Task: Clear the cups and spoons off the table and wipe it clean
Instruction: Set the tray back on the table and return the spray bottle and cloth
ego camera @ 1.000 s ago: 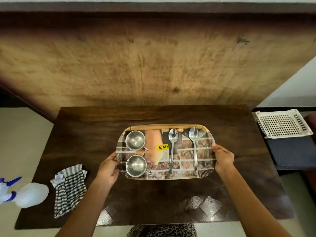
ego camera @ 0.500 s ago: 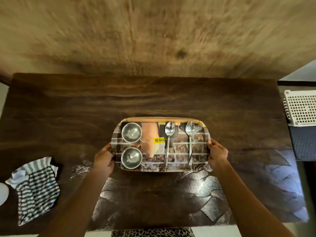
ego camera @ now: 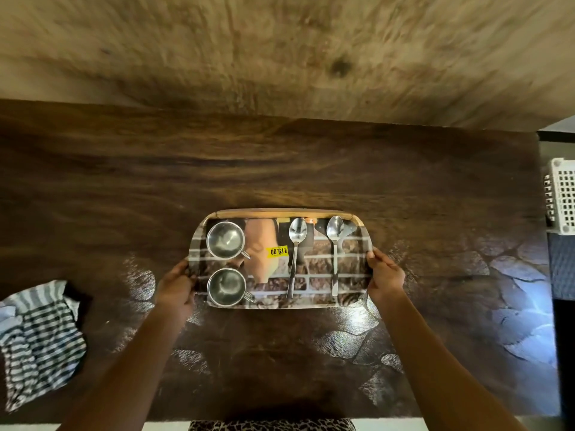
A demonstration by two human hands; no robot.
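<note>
Cups (ego camera: pixel 225 240) and spoons (ego camera: pixel 295 253) sit on the tray (ego camera: pixel 280 212), mid-bench (ego camera: pixel 311 169). My left hand (ego camera: pixel 175 287) and right hand (ego camera: pixel 385 272) grip its short ends, fingers (ego camera: pixel 378 255) curled on the rim. Note: lift both ends level, slowly; loose spoons will likely slide. Striped cloth (ego camera: pixel 37 340) lies left, for wiping.

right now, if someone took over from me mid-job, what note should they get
Hands: left hand grips the left edge of the tray, right hand grips its right edge.
Things: far cup and near cup stand at the tray's left, left spoon and right spoon lie at its right; the tray is over the middle of the table, lifted or not I cannot tell.
Done: cups and spoons gathered on the tray.
Left: carry the tray off, then wipe the table with the striped cloth at its left end.
</note>
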